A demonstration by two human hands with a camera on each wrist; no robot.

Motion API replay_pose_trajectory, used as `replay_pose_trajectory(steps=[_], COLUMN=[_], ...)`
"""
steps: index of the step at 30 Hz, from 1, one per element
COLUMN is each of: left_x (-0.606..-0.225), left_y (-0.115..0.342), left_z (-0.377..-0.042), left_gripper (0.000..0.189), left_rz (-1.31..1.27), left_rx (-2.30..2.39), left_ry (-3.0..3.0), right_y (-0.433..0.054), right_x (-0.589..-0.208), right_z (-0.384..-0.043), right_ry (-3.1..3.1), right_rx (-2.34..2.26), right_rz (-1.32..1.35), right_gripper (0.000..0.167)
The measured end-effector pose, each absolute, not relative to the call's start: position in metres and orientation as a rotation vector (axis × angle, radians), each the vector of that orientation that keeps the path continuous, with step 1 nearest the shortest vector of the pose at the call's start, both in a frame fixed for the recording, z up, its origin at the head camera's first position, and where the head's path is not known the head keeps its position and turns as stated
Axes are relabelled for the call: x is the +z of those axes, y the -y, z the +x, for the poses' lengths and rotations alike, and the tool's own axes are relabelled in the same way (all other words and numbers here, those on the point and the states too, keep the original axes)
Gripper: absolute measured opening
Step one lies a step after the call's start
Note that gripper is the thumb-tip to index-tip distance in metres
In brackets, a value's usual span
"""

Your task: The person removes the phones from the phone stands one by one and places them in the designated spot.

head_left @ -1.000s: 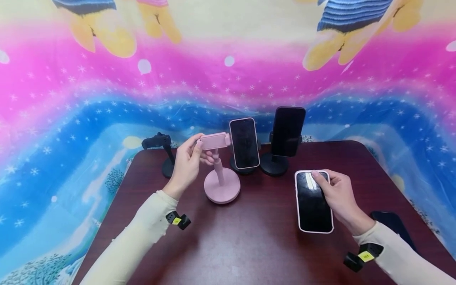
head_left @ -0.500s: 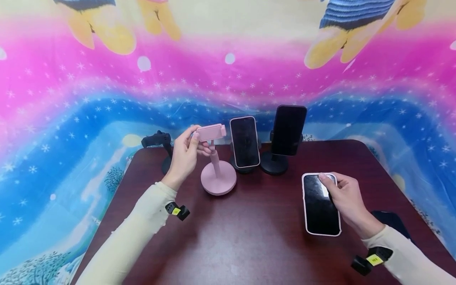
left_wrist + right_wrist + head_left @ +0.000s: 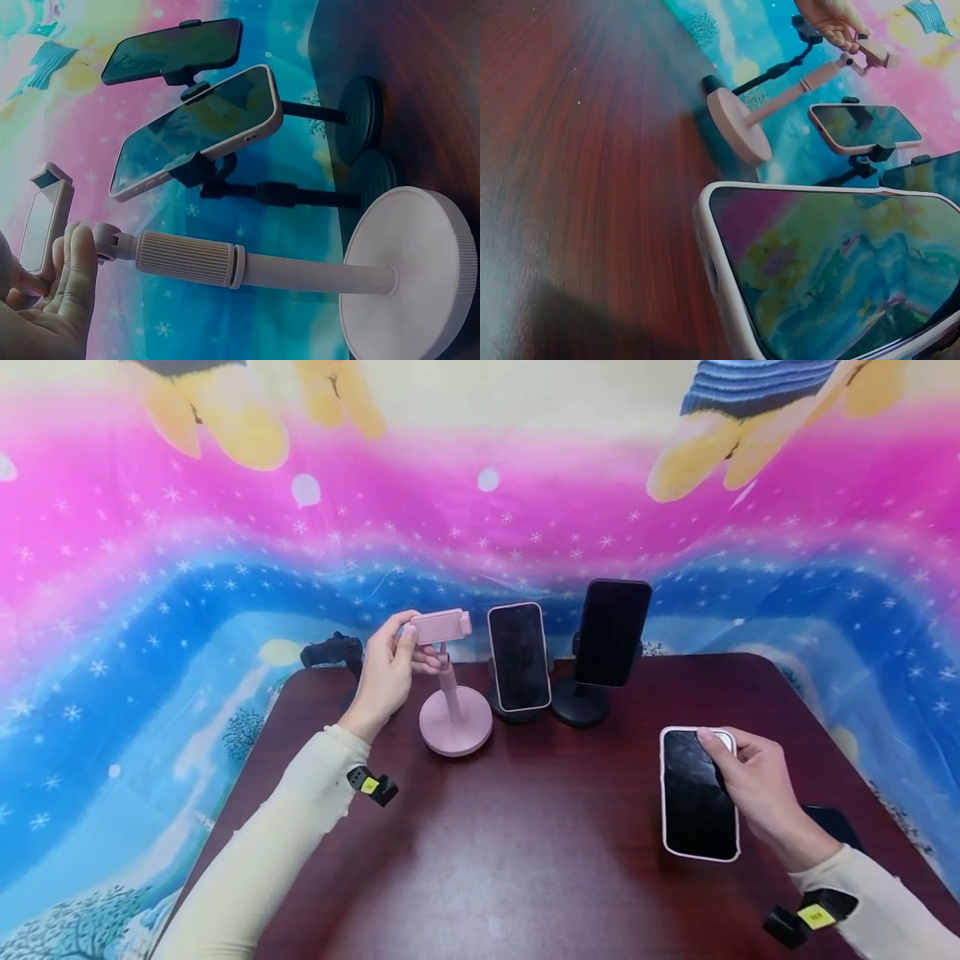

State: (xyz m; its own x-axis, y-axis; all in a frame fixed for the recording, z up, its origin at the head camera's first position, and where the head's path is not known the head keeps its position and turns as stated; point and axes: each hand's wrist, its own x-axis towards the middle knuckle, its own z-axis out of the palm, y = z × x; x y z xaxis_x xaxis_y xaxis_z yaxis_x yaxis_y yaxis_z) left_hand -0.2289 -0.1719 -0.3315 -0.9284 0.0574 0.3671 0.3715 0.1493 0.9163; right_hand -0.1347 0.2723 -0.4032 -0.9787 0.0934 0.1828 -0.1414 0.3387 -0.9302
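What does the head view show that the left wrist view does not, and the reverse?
Only head: the right hand holding a white-cased phone, and a phoneless black holder.
Only left wrist: ribbing on the pink stand, and the black pole supporting the pink-framed phone.
Both: that phone, the left hand holding that stand, a mounted black phone.

Head cam looks forward and down from above, farthest back, taking in most of the surface (image 3: 525, 827) plus backdrop (image 3: 420, 468). Left wrist cam lies sideways, close on the pink stand (image 3: 315, 274). Right wrist cam, rolled the other way, sits very near the white-edged phone (image 3: 840, 270). All three share the pink stand.
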Motion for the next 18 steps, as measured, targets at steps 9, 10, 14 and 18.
replay_pose_trajectory(steps=[9,10,14,18], left_x=[-0.331,-0.33,-0.329,-0.329], left_y=[0.174,0.174,0.174,0.177], left_z=[-0.238,-0.239,-0.243,-0.248], left_gripper=[0.038,0.038,0.037,0.037], left_rz=[-0.353,-0.343,-0.323,-0.293], left_rx=[-1.823,-1.822,-1.834,-1.846], left_ry=[2.242,2.245,2.24,2.262], right_y=[-0.285,-0.286,-0.288,-0.291], right_x=[-0.407,-0.408,-0.41,-0.412], right_z=[-0.13,-0.129,-0.128,-0.128], right_ry=[2.45,2.447,2.424,2.418], right_rx=[1.706,1.721,1.777,1.788], right_rz=[0.033,0.031,0.025,0.003], right_gripper=[0.024,0.024,0.025,0.026])
